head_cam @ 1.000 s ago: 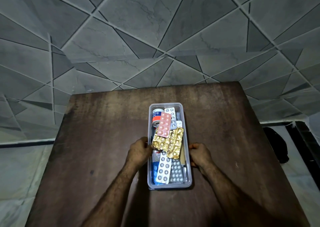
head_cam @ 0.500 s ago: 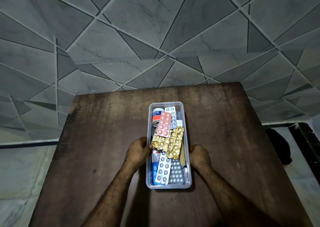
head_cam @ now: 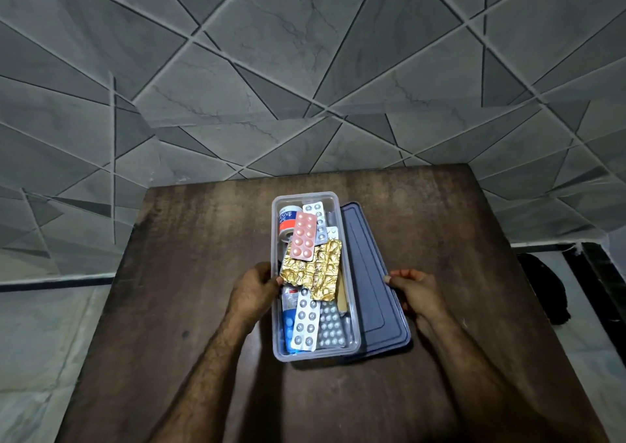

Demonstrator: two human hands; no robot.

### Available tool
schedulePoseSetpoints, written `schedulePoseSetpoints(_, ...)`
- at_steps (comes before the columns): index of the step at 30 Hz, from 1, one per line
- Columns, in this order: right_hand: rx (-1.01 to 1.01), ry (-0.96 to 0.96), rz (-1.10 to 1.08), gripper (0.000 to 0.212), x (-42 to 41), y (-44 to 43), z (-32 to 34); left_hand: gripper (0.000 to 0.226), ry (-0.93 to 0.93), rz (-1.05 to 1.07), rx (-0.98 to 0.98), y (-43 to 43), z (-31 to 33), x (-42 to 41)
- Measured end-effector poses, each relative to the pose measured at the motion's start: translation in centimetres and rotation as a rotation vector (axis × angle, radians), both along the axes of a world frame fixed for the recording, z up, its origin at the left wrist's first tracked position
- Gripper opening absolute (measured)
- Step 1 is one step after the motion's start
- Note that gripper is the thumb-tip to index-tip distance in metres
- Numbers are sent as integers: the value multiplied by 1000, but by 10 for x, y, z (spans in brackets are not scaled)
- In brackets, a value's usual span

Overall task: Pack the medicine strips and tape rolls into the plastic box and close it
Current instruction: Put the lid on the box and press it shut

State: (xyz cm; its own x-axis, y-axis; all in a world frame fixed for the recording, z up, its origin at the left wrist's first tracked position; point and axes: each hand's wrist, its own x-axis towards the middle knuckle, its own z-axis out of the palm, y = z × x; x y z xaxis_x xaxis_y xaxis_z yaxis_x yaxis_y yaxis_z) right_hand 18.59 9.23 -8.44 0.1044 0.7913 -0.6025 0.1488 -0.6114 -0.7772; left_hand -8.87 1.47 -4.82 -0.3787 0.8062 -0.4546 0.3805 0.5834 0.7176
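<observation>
A clear plastic box (head_cam: 318,356) stands open in the middle of the brown table (head_cam: 176,273). It holds a tape roll (head_cam: 286,220) at the far end, a pink medicine strip (head_cam: 304,236), a crumpled gold strip (head_cam: 316,270), a white strip (head_cam: 306,320) and a silver strip (head_cam: 331,327). My left hand (head_cam: 252,292) grips the box's left wall, touching the gold strip's corner. The dark blue lid (head_cam: 369,290) lies flat along the box's right side, its left edge hidden by the box. My right hand (head_cam: 418,292) pinches the lid's right edge.
A grey tiled wall rises behind the table's far edge. On the floor past the right edge of the table lies a dark object (head_cam: 542,290). Pale floor shows on the left.
The blue lid, unseen before, now sticks out to the right of the box. My right hand has moved right from the box's wall and holds the lid's edge. My left hand stays.
</observation>
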Motion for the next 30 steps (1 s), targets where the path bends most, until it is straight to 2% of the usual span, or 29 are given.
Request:
schedulePoseSetpoints(3,10,168,-81,12,7,8,15,21,19,-1,-9,-1,-5,0)
schedulePoseSetpoints(7,51,229,-85,15,11,15,36,21,21,-5,-14,-1,-7,3)
schedulePoseSetpoints(13,146,197,-111,14,12,17,60,21,58,-39,-31,0,-15,7)
schedulePoseSetpoints(19,194,183,-133,14,12,14,76,22,3,-30,-26,2,-23,13)
schedulePoseSetpoints(23,238,133,-102,16,6,10,80,30,36,-75,-9,8,-28,11)
schedulePoseSetpoints(30,310,20,13,23,-21,2,90,26,21,-96,-37,20,-27,14)
